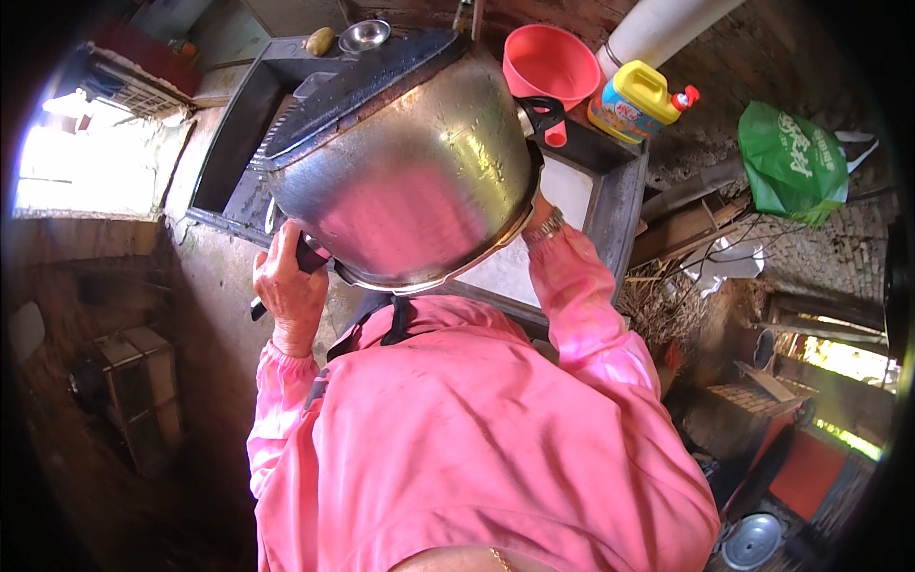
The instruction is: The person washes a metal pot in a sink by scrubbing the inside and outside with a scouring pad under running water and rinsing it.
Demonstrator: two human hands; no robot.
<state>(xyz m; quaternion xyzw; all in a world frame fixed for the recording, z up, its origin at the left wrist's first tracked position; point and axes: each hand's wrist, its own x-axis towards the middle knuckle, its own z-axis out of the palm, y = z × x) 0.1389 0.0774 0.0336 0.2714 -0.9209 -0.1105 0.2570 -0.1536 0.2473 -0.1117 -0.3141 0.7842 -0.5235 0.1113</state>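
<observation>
A dented metal pressure cooker pot (400,179) is tilted on its side in front of me, over the edge of a dark sink unit (622,207). Its blackened base faces up and away, and its lipped rim is turned toward my chest. My left hand (289,286) grips the pot's dark side handle (311,255); a small black end sticks out below that hand. Most of my right hand (541,212) is hidden behind the rim on the right, so its fingers cannot be seen. A second black handle (543,114) juts from the pot's far right side.
Behind the pot are a red plastic dipper (550,64) and a yellow detergent jug (632,104) with a red cap. A potato (319,41) and a small metal bowl (364,36) sit on the far ledge. To the right hangs a green bag (793,161) bearing writing.
</observation>
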